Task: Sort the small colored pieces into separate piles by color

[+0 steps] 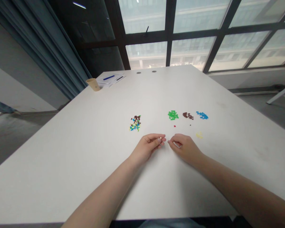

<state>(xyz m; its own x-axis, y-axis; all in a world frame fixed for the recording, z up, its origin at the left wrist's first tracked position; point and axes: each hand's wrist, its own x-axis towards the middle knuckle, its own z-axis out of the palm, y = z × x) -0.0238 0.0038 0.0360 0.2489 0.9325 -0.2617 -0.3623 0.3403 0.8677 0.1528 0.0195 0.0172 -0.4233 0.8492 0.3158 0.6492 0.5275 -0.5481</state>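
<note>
My left hand is closed in a pinch, with a tiny pale piece showing at thumb and fingertips. Just to its right, my right hand also pinches thumb against forefinger; whatever it may hold is too small to make out. The fingertips of both hands are close together but apart, low over the white table. Beyond the left hand lies a mixed pile of small colored pieces. Past the right hand are separate groups of green pieces, brown pieces, blue pieces and yellow pieces.
A single red piece and a single dark piece lie in front of the groups. At the far left of the white table stand a tan cup and papers with a blue pen. Windows rise behind.
</note>
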